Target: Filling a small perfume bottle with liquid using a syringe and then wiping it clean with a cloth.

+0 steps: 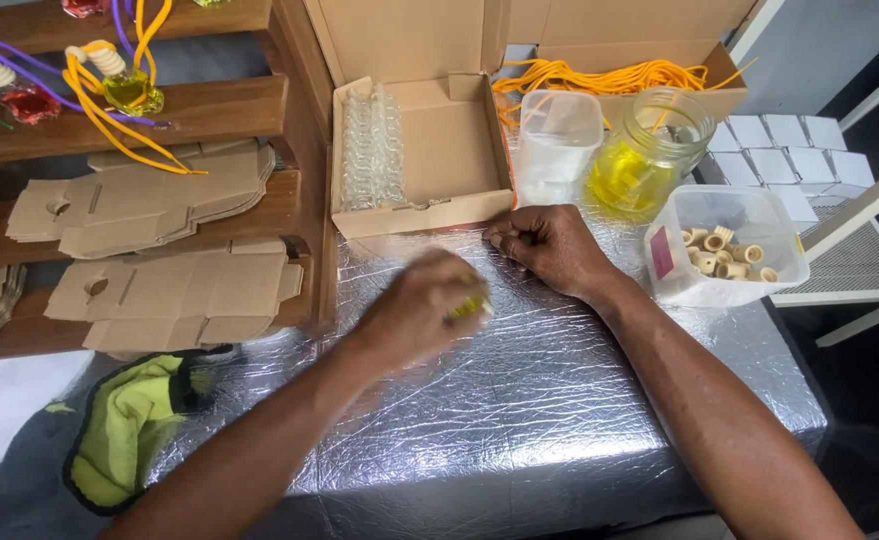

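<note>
My left hand [421, 308] is blurred with motion over the silver foil-covered table [519, 400]; a small yellow thing [467, 306] shows between its fingers. My right hand [549, 245] rests on the foil in a loose fist, just in front of an open cardboard box [449, 150]. Inside that box, along its left side, stands a row of small clear glass bottles [371, 150]. Whether the right hand holds anything is hidden by its curled fingers.
A glass jar of yellow liquid [644, 150], a clear plastic tub [557, 135] and a tub of wooden caps [724, 245] stand at right. Yellow cords [609, 78] fill a back box. Shelves at left hold flat cardboard blanks [149, 200]; a yellow-green cloth [134, 420] lies below.
</note>
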